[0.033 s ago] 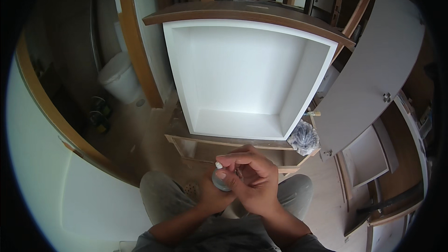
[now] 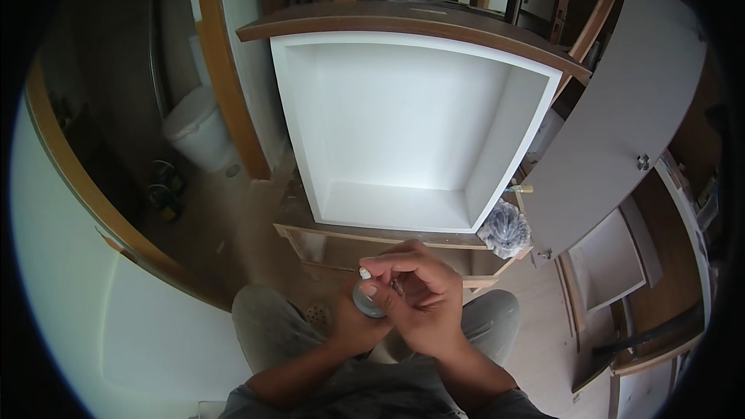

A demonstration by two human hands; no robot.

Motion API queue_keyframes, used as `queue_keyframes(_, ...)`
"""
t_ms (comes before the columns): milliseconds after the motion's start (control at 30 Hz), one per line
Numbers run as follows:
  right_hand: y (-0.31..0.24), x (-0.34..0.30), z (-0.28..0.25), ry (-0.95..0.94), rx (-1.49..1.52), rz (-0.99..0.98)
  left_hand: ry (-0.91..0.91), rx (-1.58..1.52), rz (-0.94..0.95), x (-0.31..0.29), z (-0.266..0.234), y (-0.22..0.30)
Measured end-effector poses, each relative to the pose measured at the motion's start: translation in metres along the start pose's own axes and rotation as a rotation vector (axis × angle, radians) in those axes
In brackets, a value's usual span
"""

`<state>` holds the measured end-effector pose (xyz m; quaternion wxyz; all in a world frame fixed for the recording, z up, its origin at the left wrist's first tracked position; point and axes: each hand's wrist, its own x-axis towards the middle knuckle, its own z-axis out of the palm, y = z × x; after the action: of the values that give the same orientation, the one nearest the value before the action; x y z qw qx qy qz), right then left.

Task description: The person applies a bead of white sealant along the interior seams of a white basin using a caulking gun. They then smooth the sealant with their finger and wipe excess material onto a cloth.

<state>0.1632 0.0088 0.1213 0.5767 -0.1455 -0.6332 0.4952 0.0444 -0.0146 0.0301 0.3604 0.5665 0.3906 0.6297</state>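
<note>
Low in the middle of the head view, between my knees, my hands work close together. My left hand (image 2: pixel 351 316) is wrapped round a small rounded bottle-like container (image 2: pixel 368 306), pale blue-grey and partly hidden. Its narrow white tip (image 2: pixel 365 273) points up. From the right, my right hand (image 2: pixel 425 299) closes over it, thumb and index finger pinching at the white tip. Its other fingers curl behind, and what lies under them cannot be seen. Just beyond the hands stands a white open-fronted cabinet box (image 2: pixel 396 209) with a brown wooden top (image 2: pixel 411 19).
The box rests on a low wooden frame (image 2: pixel 372 237). A plastic-wrapped bundle (image 2: pixel 506 230) and a paintbrush (image 2: pixel 521 188) lie at its right corner. A grey door panel (image 2: pixel 613 116) leans at right, near cabinet parts (image 2: pixel 609 260). A toilet (image 2: pixel 198 128) stands beyond a doorway at left.
</note>
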Motion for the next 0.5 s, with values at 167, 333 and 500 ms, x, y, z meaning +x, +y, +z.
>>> queue_keyframes(167, 0.015, 0.008, -0.008, 0.057, -0.13, 0.003, 0.031, -0.147, -0.086, 0.013, 0.006, -0.009)
queue_keyframes(333, 0.038, 0.027, -0.021, 0.101, -0.22, 0.025, -0.085, -0.068, -0.137, 0.032, -0.004, -0.041)
queue_keyframes(500, 0.068, 0.033, -0.05, 0.09, -0.155, 0.124, -0.01, -0.034, -0.341, 0.039, -0.024, -0.075)
